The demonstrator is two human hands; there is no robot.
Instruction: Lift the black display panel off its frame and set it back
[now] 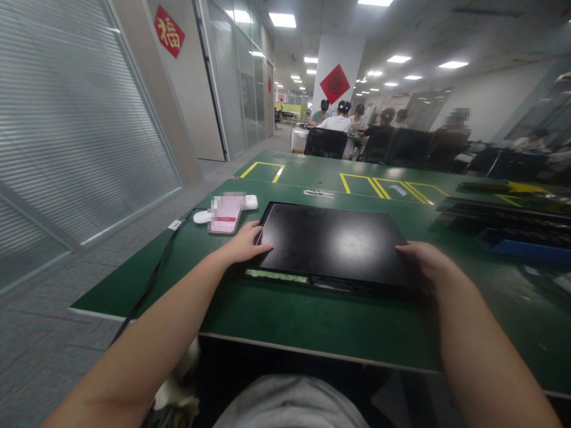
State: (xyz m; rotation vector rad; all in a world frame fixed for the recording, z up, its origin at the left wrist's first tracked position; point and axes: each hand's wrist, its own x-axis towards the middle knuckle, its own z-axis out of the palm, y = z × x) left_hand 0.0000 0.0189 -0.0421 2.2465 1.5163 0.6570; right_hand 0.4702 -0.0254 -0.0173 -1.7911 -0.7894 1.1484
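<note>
A dark, glossy display panel (325,241) lies face up over the green table, close to its front edge. Along the near side of the panel shows a narrow green circuit board strip (276,276). My left hand (247,242) grips the panel's left edge, thumb on top. At the right edge, my right hand (423,258) holds on in the same way, its thumb over the top face and its other fingers hidden. Whether the panel touches the tabletop I cannot tell.
Left of the panel lie a pink-screened phone (225,217) and a white device (201,217). A black cable (156,279) runs off the table's left edge (100,313). Dark panels (504,215) and a blue tray (530,249) stand at right. Several people sit behind.
</note>
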